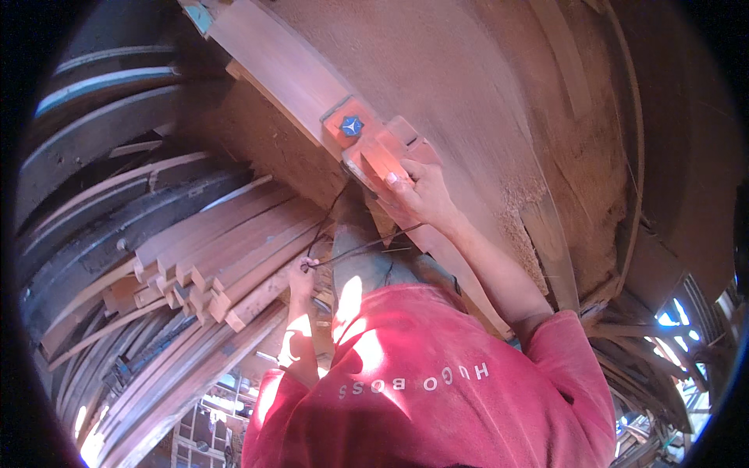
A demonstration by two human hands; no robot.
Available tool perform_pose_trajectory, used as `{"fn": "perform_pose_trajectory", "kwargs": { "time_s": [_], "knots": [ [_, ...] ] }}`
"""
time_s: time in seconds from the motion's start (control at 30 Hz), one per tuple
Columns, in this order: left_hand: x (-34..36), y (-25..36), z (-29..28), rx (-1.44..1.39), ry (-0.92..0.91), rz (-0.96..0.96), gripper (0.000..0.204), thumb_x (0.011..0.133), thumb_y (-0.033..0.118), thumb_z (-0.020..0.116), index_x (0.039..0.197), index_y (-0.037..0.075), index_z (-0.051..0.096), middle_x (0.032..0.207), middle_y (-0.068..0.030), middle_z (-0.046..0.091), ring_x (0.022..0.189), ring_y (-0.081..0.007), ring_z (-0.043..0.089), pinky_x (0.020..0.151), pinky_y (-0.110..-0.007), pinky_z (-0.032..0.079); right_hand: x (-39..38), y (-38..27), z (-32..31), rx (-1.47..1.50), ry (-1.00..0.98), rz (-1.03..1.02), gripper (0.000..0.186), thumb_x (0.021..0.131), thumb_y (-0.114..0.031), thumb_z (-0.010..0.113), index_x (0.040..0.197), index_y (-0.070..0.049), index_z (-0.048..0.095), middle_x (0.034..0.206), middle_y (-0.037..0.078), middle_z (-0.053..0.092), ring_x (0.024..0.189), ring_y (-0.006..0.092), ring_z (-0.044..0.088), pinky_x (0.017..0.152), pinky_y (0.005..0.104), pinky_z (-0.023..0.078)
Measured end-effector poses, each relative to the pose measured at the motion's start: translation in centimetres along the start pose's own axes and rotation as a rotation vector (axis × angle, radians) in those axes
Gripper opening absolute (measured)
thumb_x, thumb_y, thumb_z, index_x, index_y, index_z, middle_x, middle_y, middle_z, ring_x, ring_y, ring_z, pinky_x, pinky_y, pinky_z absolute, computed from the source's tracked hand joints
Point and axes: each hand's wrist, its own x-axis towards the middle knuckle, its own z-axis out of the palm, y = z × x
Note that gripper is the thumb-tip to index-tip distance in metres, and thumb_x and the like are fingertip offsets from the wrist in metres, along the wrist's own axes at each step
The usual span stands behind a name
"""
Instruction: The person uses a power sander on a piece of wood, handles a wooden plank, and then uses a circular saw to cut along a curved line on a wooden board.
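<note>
An orange electric hand planer point(373, 150) with a blue front knob rests on a long wooden board point(275, 64). My right hand point(427, 196) is wrapped round the planer's rear handle. Down to the left, beside my leg, my left hand point(301, 274) is closed on the dark power cord point(363, 249). That cord hangs in a loop between my left hand and the planer. The board runs slantwise from the upper left to beside my right hip, and the planer hides part of its top.
Stacked square-cut timber point(222, 257) lies on the left, its ends towards me. Longer curved-looking planks point(94, 140) fill the far left. Sawdust covers the broad surface point(468, 86) beyond the board, with shavings point(524, 226) heaped near my right forearm. More wood lies at the lower right.
</note>
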Motion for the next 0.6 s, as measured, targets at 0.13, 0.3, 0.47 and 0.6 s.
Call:
{"fn": "perform_pose_trajectory", "kwargs": {
  "time_s": [0.13, 0.3, 0.47, 0.6],
  "knots": [
    [3.0, 2.1, -2.3, -0.076, -0.06, -0.178, 0.009, 0.091, 0.004, 0.07, 0.092, 0.002, 0.061, 0.088, -0.0025, 0.065, 0.086, -0.0099, 0.06, 0.08, -0.028, 0.051, 5.1, -3.0, 1.5, 0.024, 0.018, -0.037, 0.055, 0.093, -0.05, 0.06, 0.086, 0.004, 0.067, 0.076, 0.025, 0.064, 0.07, 0.042, 0.064, 0.064, 0.0463, 0.049],
    [5.9, 0.7, -4.3, -0.309, -0.054, -0.006, 0.008, 0.088, 0.002, 0.069, 0.093, 0.002, 0.063, 0.09, -0.0029, 0.065, 0.086, -0.0114, 0.062, 0.082, -0.027, 0.051, 11.1, -5.5, 3.0, -0.029, 0.027, -0.07, 0.055, 0.092, -0.048, 0.06, 0.084, 0.005, 0.065, 0.074, 0.028, 0.062, 0.068, 0.0421, 0.063, 0.064, 0.0485, 0.047],
    [7.7, 2.8, -5.2, -0.222, -0.023, -0.089, 0.015, 0.089, 0.012, 0.074, 0.093, 0.0, 0.065, 0.09, -0.0043, 0.066, 0.087, -0.0136, 0.062, 0.083, -0.029, 0.051, 16.9, -8.8, 4.0, -0.038, 0.053, -0.131, 0.056, 0.092, -0.048, 0.059, 0.082, 0.007, 0.064, 0.072, 0.029, 0.061, 0.066, 0.0419, 0.063, 0.063, 0.0492, 0.046],
    [9.0, 5.0, -6.1, -0.128, -0.061, -0.103, 0.025, 0.09, 0.019, 0.076, 0.097, -0.003, 0.065, 0.095, -0.0072, 0.066, 0.09, -0.0142, 0.061, 0.084, -0.03, 0.05, 21.2, -11.3, 5.2, 0.027, 0.088, -0.181, 0.058, 0.092, -0.05, 0.059, 0.083, 0.007, 0.065, 0.07, 0.029, 0.061, 0.065, 0.0421, 0.063, 0.062, 0.0493, 0.047]
  ]
}}
